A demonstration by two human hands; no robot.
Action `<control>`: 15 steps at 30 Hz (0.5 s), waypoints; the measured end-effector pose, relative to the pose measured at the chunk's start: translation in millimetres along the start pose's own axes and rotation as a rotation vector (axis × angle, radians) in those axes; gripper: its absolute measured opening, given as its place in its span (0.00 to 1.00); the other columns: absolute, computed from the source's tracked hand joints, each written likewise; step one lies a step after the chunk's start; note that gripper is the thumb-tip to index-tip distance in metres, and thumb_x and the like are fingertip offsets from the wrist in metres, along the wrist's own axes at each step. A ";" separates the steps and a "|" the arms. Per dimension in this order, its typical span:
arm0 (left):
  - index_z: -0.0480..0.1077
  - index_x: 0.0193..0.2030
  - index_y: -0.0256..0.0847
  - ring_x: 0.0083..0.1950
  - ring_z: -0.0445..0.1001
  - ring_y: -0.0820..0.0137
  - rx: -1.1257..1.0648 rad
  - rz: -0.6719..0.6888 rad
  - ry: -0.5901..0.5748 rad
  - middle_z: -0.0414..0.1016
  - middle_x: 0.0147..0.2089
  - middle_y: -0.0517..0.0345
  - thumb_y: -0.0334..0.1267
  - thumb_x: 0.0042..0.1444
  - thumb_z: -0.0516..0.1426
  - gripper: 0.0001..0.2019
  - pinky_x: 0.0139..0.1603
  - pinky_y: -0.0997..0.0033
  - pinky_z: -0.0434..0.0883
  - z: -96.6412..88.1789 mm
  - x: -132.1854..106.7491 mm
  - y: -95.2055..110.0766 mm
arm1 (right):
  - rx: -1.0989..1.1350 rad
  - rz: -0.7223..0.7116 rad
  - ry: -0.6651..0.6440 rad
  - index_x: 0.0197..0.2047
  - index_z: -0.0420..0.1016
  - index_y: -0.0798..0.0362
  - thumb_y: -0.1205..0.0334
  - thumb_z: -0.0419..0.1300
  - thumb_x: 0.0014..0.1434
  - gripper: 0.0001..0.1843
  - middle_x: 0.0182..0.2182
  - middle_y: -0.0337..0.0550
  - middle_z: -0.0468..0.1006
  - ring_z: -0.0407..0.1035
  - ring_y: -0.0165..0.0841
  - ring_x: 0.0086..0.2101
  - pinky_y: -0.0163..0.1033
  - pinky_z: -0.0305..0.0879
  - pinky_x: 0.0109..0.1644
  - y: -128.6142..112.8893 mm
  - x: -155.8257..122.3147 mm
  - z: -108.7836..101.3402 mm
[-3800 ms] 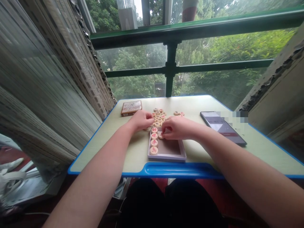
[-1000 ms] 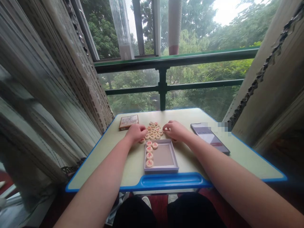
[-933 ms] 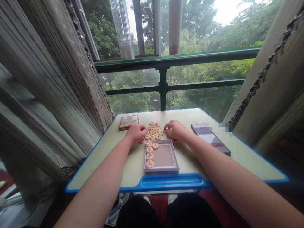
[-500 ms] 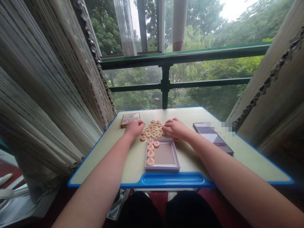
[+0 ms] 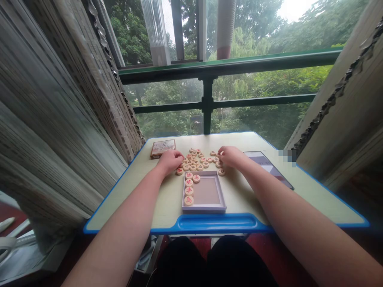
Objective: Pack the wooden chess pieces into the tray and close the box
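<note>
A shallow grey box (image 5: pixel 209 206) lies near the table's front edge, with several round wooden chess pieces (image 5: pixel 188 191) lined up along its left side. Beyond it, several loose wooden pieces (image 5: pixel 198 161) lie scattered on the tabletop. My left hand (image 5: pixel 170 160) rests curled at the left edge of the loose pieces, fingertips touching them. My right hand (image 5: pixel 230 156) sits at the right end of the scatter, fingers bent over pieces there. What either hand holds is hidden.
A printed box lid (image 5: pixel 162 147) lies at the back left of the pale table (image 5: pixel 143 187) with its blue rim. A phone (image 5: pixel 271 167) lies to the right, partly under my right forearm. Curtains flank both sides; a green window rail stands behind.
My right hand has moved right and slightly back, uncovering more loose pieces in the middle. My left hand has stayed at the left edge of the pieces. The camera view shifted a little.
</note>
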State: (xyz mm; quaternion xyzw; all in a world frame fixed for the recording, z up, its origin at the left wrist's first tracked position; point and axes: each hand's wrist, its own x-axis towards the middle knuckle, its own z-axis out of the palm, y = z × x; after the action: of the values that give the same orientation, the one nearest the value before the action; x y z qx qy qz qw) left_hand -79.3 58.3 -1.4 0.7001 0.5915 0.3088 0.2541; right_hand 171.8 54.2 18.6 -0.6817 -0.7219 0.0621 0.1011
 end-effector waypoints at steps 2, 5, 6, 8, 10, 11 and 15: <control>0.74 0.31 0.37 0.21 0.68 0.74 -0.011 -0.001 0.005 0.70 0.18 0.60 0.35 0.43 0.51 0.12 0.24 0.76 0.64 0.4 0.5 -1.0 | 0.013 0.009 -0.013 0.45 0.75 0.54 0.64 0.54 0.54 0.15 0.40 0.48 0.77 0.70 0.35 0.38 0.35 0.61 0.38 -0.9 -0.2 -2.1; 0.74 0.31 0.37 0.22 0.69 0.73 -0.015 0.008 0.016 0.69 0.18 0.60 0.35 0.43 0.51 0.11 0.24 0.75 0.64 0.1 0.3 -1.0 | 0.026 0.019 -0.001 0.46 0.75 0.55 0.63 0.53 0.55 0.17 0.42 0.49 0.76 0.69 0.36 0.38 0.36 0.61 0.38 -2.4 -1.3 -3.7; 0.74 0.30 0.37 0.22 0.69 0.73 -0.007 0.017 0.025 0.69 0.18 0.60 0.35 0.43 0.51 0.11 0.24 0.75 0.64 -0.2 -0.1 -0.7 | 0.031 0.004 0.024 0.47 0.74 0.55 0.62 0.53 0.56 0.17 0.43 0.50 0.75 0.69 0.37 0.39 0.37 0.61 0.40 -3.4 -2.0 -3.2; 0.74 0.30 0.37 0.23 0.70 0.72 0.018 0.044 0.048 0.70 0.18 0.60 0.36 0.43 0.51 0.11 0.24 0.75 0.64 -0.8 -0.9 0.5 | 0.041 -0.091 0.091 0.49 0.74 0.52 0.59 0.52 0.57 0.19 0.46 0.50 0.73 0.66 0.38 0.42 0.39 0.60 0.45 -6.8 -3.7 -0.7; 0.74 0.30 0.37 0.24 0.69 0.72 0.048 0.069 0.062 0.70 0.19 0.60 0.36 0.43 0.51 0.11 0.25 0.74 0.64 -1.4 -1.5 1.9 | 0.042 -0.234 0.133 0.47 0.75 0.49 0.57 0.52 0.57 0.18 0.47 0.48 0.72 0.64 0.40 0.44 0.41 0.58 0.49 -11.3 -5.5 3.0; 0.74 0.30 0.37 0.24 0.69 0.72 0.063 0.077 0.064 0.70 0.19 0.60 0.36 0.43 0.51 0.11 0.26 0.74 0.65 -1.6 -1.7 2.5 | 0.036 -0.295 0.131 0.45 0.77 0.49 0.56 0.53 0.56 0.17 0.46 0.47 0.73 0.63 0.40 0.45 0.41 0.57 0.50 -13.4 -6.2 4.7; 0.74 0.30 0.37 0.25 0.69 0.71 0.106 0.083 0.063 0.71 0.20 0.60 0.37 0.44 0.51 0.12 0.27 0.73 0.65 -2.1 -2.0 3.9 | 0.015 -0.343 0.090 0.41 0.79 0.50 0.53 0.54 0.55 0.17 0.43 0.46 0.74 0.62 0.40 0.43 0.41 0.55 0.51 -16.9 -7.6 7.0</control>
State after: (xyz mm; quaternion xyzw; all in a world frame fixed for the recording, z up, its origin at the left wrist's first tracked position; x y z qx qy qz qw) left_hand -78.3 55.7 2.6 0.7265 0.5851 0.3093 0.1850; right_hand 154.1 45.9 15.3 -0.5500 -0.8218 0.0190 0.1475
